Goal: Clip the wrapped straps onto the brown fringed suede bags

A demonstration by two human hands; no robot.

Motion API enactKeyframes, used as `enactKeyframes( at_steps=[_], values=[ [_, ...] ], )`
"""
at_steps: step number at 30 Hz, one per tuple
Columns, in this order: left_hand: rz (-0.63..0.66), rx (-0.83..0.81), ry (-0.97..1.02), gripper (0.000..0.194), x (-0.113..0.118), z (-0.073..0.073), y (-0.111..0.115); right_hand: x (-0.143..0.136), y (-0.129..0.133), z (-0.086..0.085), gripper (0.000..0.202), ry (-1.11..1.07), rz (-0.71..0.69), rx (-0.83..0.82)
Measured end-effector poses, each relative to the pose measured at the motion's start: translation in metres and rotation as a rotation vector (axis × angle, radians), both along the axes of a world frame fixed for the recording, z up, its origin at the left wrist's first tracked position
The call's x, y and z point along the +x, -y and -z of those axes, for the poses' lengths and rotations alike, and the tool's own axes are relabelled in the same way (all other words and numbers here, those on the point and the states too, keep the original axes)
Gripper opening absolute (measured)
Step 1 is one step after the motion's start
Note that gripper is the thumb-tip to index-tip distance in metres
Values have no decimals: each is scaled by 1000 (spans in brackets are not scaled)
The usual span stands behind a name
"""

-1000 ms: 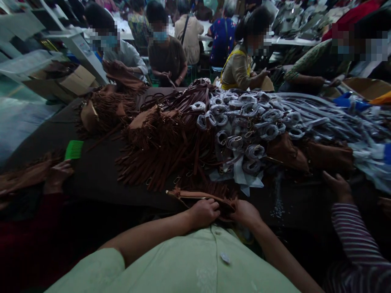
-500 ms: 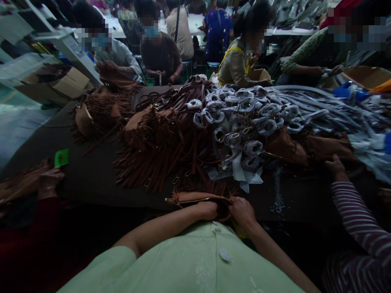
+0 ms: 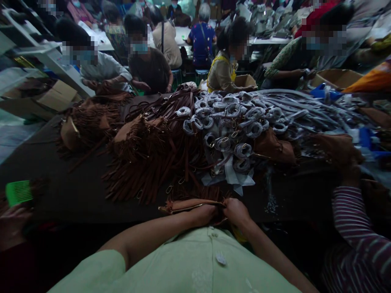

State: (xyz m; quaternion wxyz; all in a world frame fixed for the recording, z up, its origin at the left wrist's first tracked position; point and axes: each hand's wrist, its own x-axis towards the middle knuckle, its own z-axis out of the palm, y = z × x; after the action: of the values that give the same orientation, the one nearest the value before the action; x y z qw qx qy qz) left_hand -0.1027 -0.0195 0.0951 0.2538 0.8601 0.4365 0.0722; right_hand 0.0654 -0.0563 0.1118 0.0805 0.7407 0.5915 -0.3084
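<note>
A tan fringed bag (image 3: 191, 204) lies at the table's near edge, close to my body, its zipper open along the near side. My left hand (image 3: 208, 213) reaches into the bag's opening at its right part, and its fingers are hidden inside. At the bag's right end, my right hand (image 3: 236, 211) is closed on its edge. Brown fringe spreads beyond the bag, beside loose gold-coloured rings (image 3: 169, 189).
Brown fringed pieces (image 3: 140, 138) and wrapped strap coils (image 3: 243, 150) heap across the dark table (image 3: 76, 191). A neighbour's hand holds a green comb (image 3: 18, 193) at left; a striped sleeve (image 3: 351, 211) is at right. Several people sit opposite.
The view has shifted, showing more of the far side. The green comb has moved left and nearer. At right, the neighbour's hand has moved with a brown bag. My hands stay at the bag.
</note>
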Motion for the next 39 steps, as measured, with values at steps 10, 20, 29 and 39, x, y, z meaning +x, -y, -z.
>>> enactKeyframes(
  at_steps=[10,20,29,39],
  values=[
    [359,-293,179,17,15,8,-22,26,-19,8,18,-368,-121,20],
    [319,-473,321,10,18,-1,-37,217,-14,57,33,-57,546,234],
    [228,-551,320,11,22,-7,-37,212,-73,103,25,90,612,107],
    [119,-616,429,13,21,0,-35,196,-48,65,31,106,589,235]
  ],
)
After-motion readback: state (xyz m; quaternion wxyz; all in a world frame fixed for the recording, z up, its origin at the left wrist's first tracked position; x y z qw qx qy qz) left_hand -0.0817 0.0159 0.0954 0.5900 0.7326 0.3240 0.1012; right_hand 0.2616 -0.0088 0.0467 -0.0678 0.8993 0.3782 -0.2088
